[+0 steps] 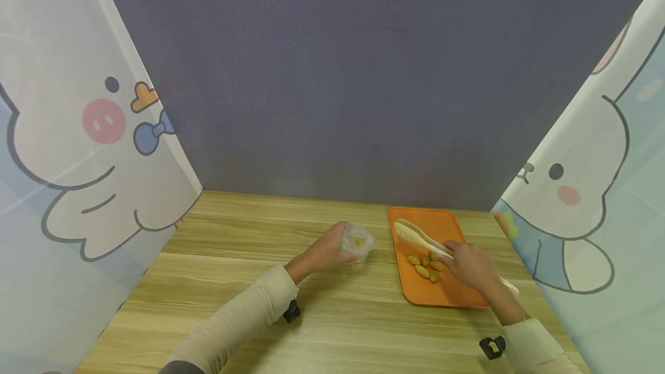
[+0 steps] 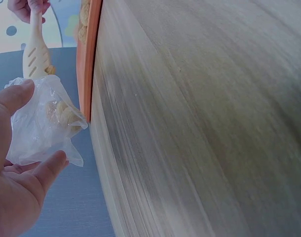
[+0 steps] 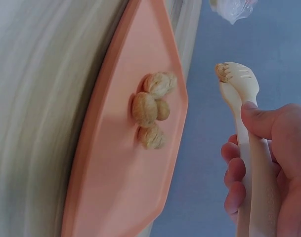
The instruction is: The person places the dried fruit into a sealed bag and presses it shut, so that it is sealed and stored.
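Note:
My left hand [image 1: 328, 248] holds a clear plastic bag [image 1: 365, 253] above the table, left of an orange tray [image 1: 441, 298]. In the left wrist view, thumb and fingers [image 2: 50, 170] spread around the bag, and a few brown nut-like pieces [image 2: 66, 117] show through it. My right hand [image 1: 471, 265] grips cream-coloured slotted tongs [image 1: 410, 234] over the tray. At their tips a wrinkled brown piece [image 3: 221, 72] is pinched, as the right wrist view shows. Several similar oval pieces [image 1: 422, 271] lie together on the tray.
The wood-grain table [image 1: 228, 235] extends left of the tray. A dark grey panel [image 1: 332, 85] stands along its back edge, and cartoon-printed curtains [image 1: 587, 235] close both sides. Black wrist cameras [image 1: 492, 347] sit below the cuffs.

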### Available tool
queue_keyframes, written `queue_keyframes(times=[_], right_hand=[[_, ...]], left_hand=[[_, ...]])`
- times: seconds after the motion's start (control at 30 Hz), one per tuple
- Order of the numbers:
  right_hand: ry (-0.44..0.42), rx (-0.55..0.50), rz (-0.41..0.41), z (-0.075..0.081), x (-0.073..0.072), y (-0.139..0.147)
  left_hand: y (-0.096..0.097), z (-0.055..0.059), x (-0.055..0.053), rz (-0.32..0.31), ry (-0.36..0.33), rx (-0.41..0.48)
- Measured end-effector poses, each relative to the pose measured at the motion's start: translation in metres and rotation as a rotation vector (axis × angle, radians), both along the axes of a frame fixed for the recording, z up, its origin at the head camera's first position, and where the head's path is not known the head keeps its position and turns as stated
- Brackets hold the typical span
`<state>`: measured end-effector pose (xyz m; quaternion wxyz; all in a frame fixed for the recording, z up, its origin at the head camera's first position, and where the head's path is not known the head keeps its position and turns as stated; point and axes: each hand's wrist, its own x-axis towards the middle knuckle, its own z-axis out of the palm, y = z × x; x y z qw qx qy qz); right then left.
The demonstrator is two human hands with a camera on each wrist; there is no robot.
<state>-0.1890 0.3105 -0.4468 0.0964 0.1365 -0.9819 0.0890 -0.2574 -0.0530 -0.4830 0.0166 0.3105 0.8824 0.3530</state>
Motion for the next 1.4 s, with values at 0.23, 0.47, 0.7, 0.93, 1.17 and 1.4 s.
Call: queue_keyframes(times=[0.23,0.47,0.7,0.93,1.17,1.4], right_hand=[[-0.036,-0.023,-0.020,0.004,-0.001,-0.008],[0.012,-0.040,0.014,0.004,-0.003,-0.017],[0.018,-0.053,0.028,0.003,-0.003,-0.025],[0.010,-0.059,0.047,0.008,0.000,-0.036],[0.013,-0.073,0.078,0.009,0.000,-0.046],[-0.008,-0.095,0.084,0.010,-0.001,-0.056]], left_hand=[[0.000,0.000,0.000,-0.001,-0.001,-0.001],[0.000,-0.001,-0.001,-0.008,-0.004,0.004],[0.000,-0.002,-0.002,-0.006,-0.020,0.000],[0.000,-0.002,-0.002,-0.002,-0.020,-0.025],[0.001,-0.002,-0.001,-0.009,-0.030,-0.007],[0.002,-0.002,-0.001,-0.012,-0.045,0.004]])
